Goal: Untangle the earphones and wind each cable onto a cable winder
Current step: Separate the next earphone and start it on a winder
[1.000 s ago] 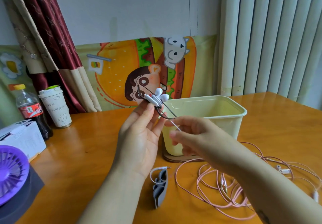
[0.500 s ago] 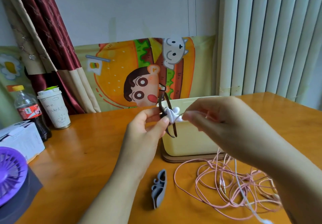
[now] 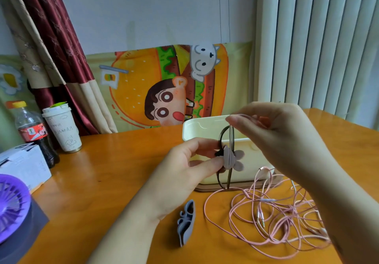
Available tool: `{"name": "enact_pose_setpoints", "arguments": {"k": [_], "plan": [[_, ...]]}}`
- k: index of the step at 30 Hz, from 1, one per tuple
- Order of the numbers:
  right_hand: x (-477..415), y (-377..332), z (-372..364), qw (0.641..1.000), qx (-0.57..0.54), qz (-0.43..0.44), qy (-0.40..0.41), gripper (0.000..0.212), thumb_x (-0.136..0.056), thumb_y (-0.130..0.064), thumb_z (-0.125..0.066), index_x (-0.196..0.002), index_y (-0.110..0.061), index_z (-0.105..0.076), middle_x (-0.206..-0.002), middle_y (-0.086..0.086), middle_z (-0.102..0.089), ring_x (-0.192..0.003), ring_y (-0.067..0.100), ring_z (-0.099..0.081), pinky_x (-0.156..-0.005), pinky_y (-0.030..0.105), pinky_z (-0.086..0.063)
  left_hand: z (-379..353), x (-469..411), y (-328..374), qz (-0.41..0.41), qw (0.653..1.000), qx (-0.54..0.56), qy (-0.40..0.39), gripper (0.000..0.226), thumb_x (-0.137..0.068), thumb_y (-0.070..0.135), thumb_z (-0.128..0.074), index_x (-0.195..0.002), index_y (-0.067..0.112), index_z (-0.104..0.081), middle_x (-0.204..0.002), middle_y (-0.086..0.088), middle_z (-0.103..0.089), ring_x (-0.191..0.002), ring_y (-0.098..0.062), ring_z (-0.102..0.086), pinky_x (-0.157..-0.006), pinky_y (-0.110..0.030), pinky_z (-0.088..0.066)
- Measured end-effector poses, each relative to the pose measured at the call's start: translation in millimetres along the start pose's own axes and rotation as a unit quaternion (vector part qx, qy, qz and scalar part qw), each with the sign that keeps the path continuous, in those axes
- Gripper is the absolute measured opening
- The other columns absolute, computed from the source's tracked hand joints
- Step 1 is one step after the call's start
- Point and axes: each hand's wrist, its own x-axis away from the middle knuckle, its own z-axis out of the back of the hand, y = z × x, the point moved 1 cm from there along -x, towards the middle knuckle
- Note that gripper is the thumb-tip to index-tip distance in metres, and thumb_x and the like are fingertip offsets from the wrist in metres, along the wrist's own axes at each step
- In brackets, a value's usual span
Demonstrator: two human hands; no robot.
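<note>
At frame centre the left hand (image 3: pixel 190 161) pinches the dark cable winder (image 3: pixel 218 153), the right hand (image 3: pixel 276 132) pinching the earphone cable (image 3: pixel 231 134) taut above it; slack could let turns slip off toward the pink earphones (image 3: pixel 260 216).

pink cable (image 3: pixel 244 231) | cream bin (image 3: pixel 205 129) | grey winder (image 3: pixel 187 222) | purple fan (image 3: pixel 12 206) | orange table (image 3: pixel 114 173)

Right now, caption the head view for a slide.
Left hand grips dark cable winder; right hand pinches cable above it, pink earphones tangled alongside.
</note>
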Motion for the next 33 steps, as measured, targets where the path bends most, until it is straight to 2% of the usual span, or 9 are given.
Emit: {"name": "enact_pose_setpoints", "arguments": {"k": [3,5,8,10,12,15,19,27,33], "plan": [[-1,6,-3,0.998,-0.055,-0.025,0.024,0.009,-0.081,-0.041,-0.065,-0.076,-0.035,-0.069,-0.064,-0.014,-0.065,-0.062,0.003,-0.056,-0.051,0.011,-0.039,4,1,-1,-0.011,0.999,0.04,-0.023,0.034,-0.083,0.026,-0.07,-0.116,0.016,-0.065,-0.118,-0.008,-0.069,-0.111,-0.029,-0.065,-0.104,-0.051,-0.045],[0,11,-7,0.994,-0.092,-0.044,0.028,0.011,-0.082,-0.039,-0.065,-0.073,-0.035,-0.069,-0.07,0.0,-0.066,-0.058,0.009,-0.053,-0.051,0.017,-0.038,5,1,0,-0.026,0.996,0.075,-0.035,0.037,-0.079,0.028,-0.071,-0.114,0.016,-0.067,-0.12,-0.011,-0.068,-0.116,-0.032,-0.062,-0.107,-0.052,-0.042],[2,15,-22,0.989,-0.109,-0.082,-0.052,0.028,-0.086,-0.041,-0.063,-0.07,-0.02,-0.072,-0.066,0.015,-0.061,-0.059,0.01,-0.046,-0.054,0.031,-0.038,6,-1,2,-0.055,0.987,0.148,-0.033,0.041,-0.071,0.032,-0.082,-0.109,0.02,-0.072,-0.12,-0.013,-0.068,-0.118,-0.032,-0.06,-0.108,-0.047,-0.042],[5,15,-30,0.979,-0.107,-0.115,-0.133,0.04,-0.088,-0.045,-0.055,-0.066,-0.013,-0.066,-0.049,0.001,-0.05,-0.05,0.004,-0.039,-0.05,0.03,-0.033,6,-2,5,-0.058,0.977,0.207,-0.003,0.033,-0.07,0.027,-0.083,-0.102,0.022,-0.076,-0.114,-0.007,-0.071,-0.112,-0.025,-0.064,-0.103,-0.04,-0.045],[7,14,-33,0.971,-0.084,-0.125,-0.185,0.04,-0.091,-0.042,-0.048,-0.068,-0.014,-0.065,-0.045,-0.009,-0.043,-0.044,0.003,-0.035,-0.045,0.017,-0.029,9,-4,7,-0.025,0.96,0.269,0.07,0.018,-0.074,0.015,-0.078,-0.09,0.023,-0.079,-0.105,-0.001,-0.074,-0.1,-0.017,-0.064,-0.094,-0.032,-0.048],[8,8,-33,0.97,-0.034,-0.09,-0.223,0.023,-0.094,-0.036,-0.05,-0.088,-0.027,-0.071,-0.054,-0.011,-0.051,-0.054,0.0,-0.046,-0.051,0.013,-0.038,15,-6,4,0.019,0.928,0.336,0.157,0.021,-0.071,0.016,-0.064,-0.086,0.019,-0.077,-0.095,0.0,-0.074,-0.089,-0.013,-0.065,-0.089,-0.029,-0.046],[10,2,-29,0.971,0.013,-0.078,-0.226,0.022,-0.094,-0.034,-0.052,-0.104,-0.028,-0.071,-0.072,-0.016,-0.063,-0.069,-0.001,-0.057,-0.06,0.014,-0.045,14,-5,6,0.031,0.93,0.324,0.171,0.024,-0.077,0.018,-0.058,-0.075,0.027,-0.08,-0.086,0.004,-0.075,-0.079,-0.005,-0.07,-0.092,-0.028,-0.048],[12,-12,-18,0.961,0.062,-0.06,-0.263,0.025,-0.096,-0.031,-0.049,-0.111,-0.029,-0.07,-0.102,-0.017,-0.067,-0.088,0.0,-0.06,-0.078,0.009,-0.044,14,-9,-2,0.074,0.889,0.41,0.191,0.027,-0.071,0.014,-0.061,-0.096,0.011,-0.071,-0.083,-0.004,-0.074,-0.075,-0.013,-0.073,-0.082,-0.031,-0.056],[13,-10,-14,0.954,0.08,-0.057,-0.282,0.024,-0.096,-0.031,-0.05,-0.105,-0.028,-0.072,-0.081,-0.018,-0.067,-0.076,-0.003,-0.059,-0.07,0.011,-0.047,13,-12,-12,0.093,0.887,0.4,0.213,0.034,-0.07,0.014,-0.062,-0.102,0.008,-0.069,-0.085,-0.006,-0.074,-0.074,-0.013,-0.073,-0.079,-0.029,-0.058]]}}
